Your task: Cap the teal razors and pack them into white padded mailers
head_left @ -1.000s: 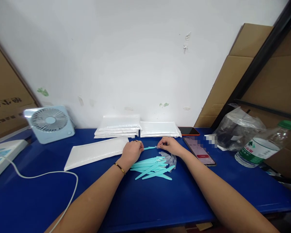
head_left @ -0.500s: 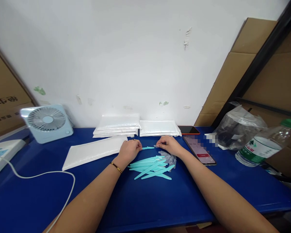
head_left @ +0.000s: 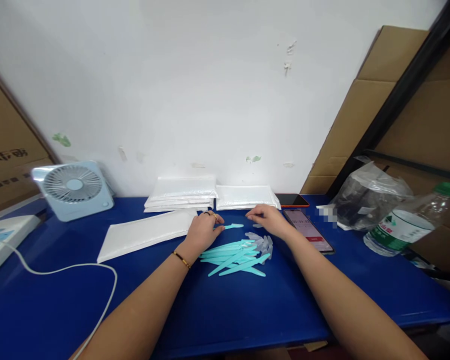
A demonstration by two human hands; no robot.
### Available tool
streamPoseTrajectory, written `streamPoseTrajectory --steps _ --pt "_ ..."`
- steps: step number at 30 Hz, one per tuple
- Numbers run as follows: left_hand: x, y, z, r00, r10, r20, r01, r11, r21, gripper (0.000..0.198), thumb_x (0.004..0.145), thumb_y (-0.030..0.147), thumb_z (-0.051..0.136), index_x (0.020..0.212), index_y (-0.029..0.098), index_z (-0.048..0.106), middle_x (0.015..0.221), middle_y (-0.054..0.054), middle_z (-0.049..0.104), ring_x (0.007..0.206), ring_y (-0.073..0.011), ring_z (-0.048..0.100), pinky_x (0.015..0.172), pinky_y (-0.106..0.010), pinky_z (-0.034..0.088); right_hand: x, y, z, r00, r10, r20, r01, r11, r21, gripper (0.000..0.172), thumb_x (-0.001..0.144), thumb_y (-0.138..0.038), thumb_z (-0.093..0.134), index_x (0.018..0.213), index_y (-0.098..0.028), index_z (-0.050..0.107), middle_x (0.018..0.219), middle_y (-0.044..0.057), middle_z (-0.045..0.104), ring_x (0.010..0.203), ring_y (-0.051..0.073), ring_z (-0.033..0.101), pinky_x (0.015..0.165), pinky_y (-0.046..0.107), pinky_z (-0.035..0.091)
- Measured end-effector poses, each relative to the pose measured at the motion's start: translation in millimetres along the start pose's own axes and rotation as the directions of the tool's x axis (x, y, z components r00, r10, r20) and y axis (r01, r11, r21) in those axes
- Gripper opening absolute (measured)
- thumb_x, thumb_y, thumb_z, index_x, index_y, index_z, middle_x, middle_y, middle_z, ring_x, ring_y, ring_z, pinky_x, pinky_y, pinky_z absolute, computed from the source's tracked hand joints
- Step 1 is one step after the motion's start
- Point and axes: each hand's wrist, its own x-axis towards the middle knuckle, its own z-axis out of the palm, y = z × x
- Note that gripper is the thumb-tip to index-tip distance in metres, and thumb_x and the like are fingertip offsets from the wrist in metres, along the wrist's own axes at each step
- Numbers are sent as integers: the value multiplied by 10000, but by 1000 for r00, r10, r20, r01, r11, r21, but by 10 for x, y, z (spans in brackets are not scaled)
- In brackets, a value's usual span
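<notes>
My left hand (head_left: 203,232) has its thumb and fingers closed around the handle end of a turquoise eyebrow razor (head_left: 234,226), whose other end points right. My right hand (head_left: 269,220) hovers a little to the right of that end, apart from it, fingers curled and fingertips together; whether anything small is between them I cannot make out. Under its palm a translucent piece (head_left: 257,225) partly shows. Closer to me lies a loose pile of turquoise eyebrow razors (head_left: 234,257). Several translucent blade caps (head_left: 263,243) are heaped at the pile's right end.
White padded mailers (head_left: 183,192) are stacked against the wall, with another mailer (head_left: 146,235) lying left of my hand. A fan (head_left: 75,187) and a white cable (head_left: 60,272) are left. Two phones, including a lit phone (head_left: 309,232), and a water bottle (head_left: 401,227) stand right.
My right hand has drawn back to the right and slightly up, away from the razor's end. The razor in my left hand has shifted slightly right and up.
</notes>
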Motion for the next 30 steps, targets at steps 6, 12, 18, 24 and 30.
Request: streamPoseTrajectory --steps 6,12,18,24,30 --pt "-112 28 -71 959 105 262 -57 981 -184 222 650 396 637 775 215 660 787 -7 648 688 -155 571 555 -222 388 -138 195 -190 989 134 56 -128 986 -103 185 651 -338 667 774 -202 698 782 22 662 656 147 556 579 241 391" --pt "-149 73 -14 961 58 271 -14 986 -164 132 707 331 571 703 210 623 689 0 634 610 -144 548 499 -226 345 -131 243 -46 973 172 151 -174 985 3 157 667 -300 641 744 -163 641 636 3 609 569 118 522 513 215 371" --pt "-110 12 25 966 2 257 60 971 -234 140 690 269 573 812 205 596 710 10 640 625 -136 565 516 -213 358 -129 258 -45 957 192 219 -214 973 81 231 637 -267 661 840 -161 630 667 0 604 595 123 537 526 212 392" --pt "-114 3 22 965 -19 261 69 981 -183 120 672 315 590 697 204 630 676 -2 629 610 -146 550 498 -225 344 -151 252 -65 947 151 283 -174 983 58 151 673 -289 632 753 -162 642 664 3 595 595 115 513 522 208 375" --pt "-88 -91 7 982 -36 183 106 916 -388 199 721 378 541 735 188 599 654 4 599 595 -132 537 519 -218 374 -174 148 -156 957 210 199 -256 936 242 252 696 -387 633 789 -154 613 608 -6 564 526 104 505 498 218 381"
